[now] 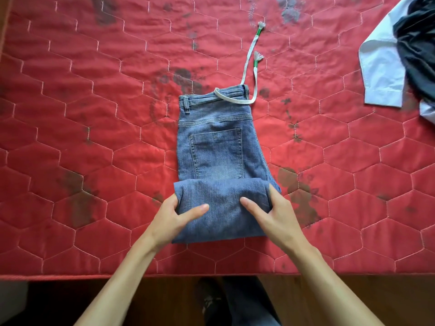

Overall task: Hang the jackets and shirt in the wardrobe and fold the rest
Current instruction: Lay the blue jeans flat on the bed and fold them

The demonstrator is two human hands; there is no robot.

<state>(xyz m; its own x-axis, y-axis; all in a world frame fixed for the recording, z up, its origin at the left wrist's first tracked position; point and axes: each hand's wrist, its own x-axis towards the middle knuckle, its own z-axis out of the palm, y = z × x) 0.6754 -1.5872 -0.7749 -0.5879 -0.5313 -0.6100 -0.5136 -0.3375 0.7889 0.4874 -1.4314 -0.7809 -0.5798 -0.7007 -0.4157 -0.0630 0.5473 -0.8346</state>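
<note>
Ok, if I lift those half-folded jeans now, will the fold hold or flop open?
The jeans are thick denim that holds a rounded fold, so probably floppy but not slippery. The unfolded waist end would likely droop, and the loose drawstring would dangle. Support underneath with the left hand and right hand.

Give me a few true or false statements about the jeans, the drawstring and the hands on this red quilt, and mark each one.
1. Both hands, left hand and right hand, grip the folded end of the jeans. True.
2. The drawstring is tied in a bow. False: its ends lie loose on the quilt.
3. A back pocket faces up. True.
4. The white shirt lies under the jeans. False: it lies apart, at the right edge.
</note>
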